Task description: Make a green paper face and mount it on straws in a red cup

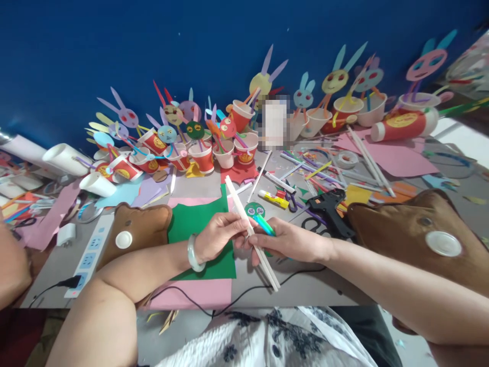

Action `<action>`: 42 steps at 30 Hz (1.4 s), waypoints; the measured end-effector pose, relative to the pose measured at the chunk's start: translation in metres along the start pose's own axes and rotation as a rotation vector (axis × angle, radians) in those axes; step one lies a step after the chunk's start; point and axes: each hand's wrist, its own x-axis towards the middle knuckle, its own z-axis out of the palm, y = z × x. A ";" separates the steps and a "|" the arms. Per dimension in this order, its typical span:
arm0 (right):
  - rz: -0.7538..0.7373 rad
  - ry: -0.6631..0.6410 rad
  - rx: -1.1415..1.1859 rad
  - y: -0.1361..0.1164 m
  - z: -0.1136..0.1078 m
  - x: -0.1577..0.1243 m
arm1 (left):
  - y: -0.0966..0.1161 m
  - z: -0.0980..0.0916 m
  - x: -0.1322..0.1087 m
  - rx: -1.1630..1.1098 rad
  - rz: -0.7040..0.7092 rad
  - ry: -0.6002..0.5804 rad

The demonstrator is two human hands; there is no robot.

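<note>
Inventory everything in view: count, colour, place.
Held sticks: apparently two, white, centre
Held item: one, turquoise, centre
Paper-cup rabbits: many, multicoloured, back
Large sheet: one, green, centre-left
Small tube: one, yellow, centre
Glue gun: one, black, right
Tape roll: one, white, back right
Loose sticks: many, mixed, right
Cushions: two, brown, either side
Power strip: one, white, left
Wall: one, blue, behind
Bangle: one, pale green, left wrist
Left hand: one, centre
Right hand: one, centre

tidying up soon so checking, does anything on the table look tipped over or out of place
Yes. At the right, a red paper cup lies on its side, while the rabbit-topped cup beside it stands upright. At the left, a plain white cup also looks tipped over.
</note>
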 end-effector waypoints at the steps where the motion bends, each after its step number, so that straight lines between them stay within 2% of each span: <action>1: 0.002 -0.011 -0.005 0.000 -0.001 0.000 | -0.001 -0.001 0.001 -0.014 -0.001 0.025; 6: 0.000 -0.055 -0.050 -0.004 -0.004 -0.001 | -0.003 -0.006 0.005 -0.048 0.041 0.130; 13: 0.004 -0.066 0.032 0.002 -0.003 0.001 | -0.001 -0.006 0.007 -0.079 0.016 0.105; 20: 0.054 -0.060 -0.003 0.010 -0.003 0.003 | -0.002 -0.006 0.005 -0.088 -0.017 0.060; 27: 0.038 -0.036 0.003 0.000 -0.002 0.002 | -0.004 -0.008 0.006 -0.078 -0.044 0.071; 31: 0.049 -0.042 -0.043 -0.004 -0.004 0.001 | -0.003 -0.008 0.008 -0.057 -0.020 0.127; 42: 0.004 -0.092 -0.028 0.005 0.000 0.005 | 0.000 -0.005 0.007 -0.083 -0.045 0.134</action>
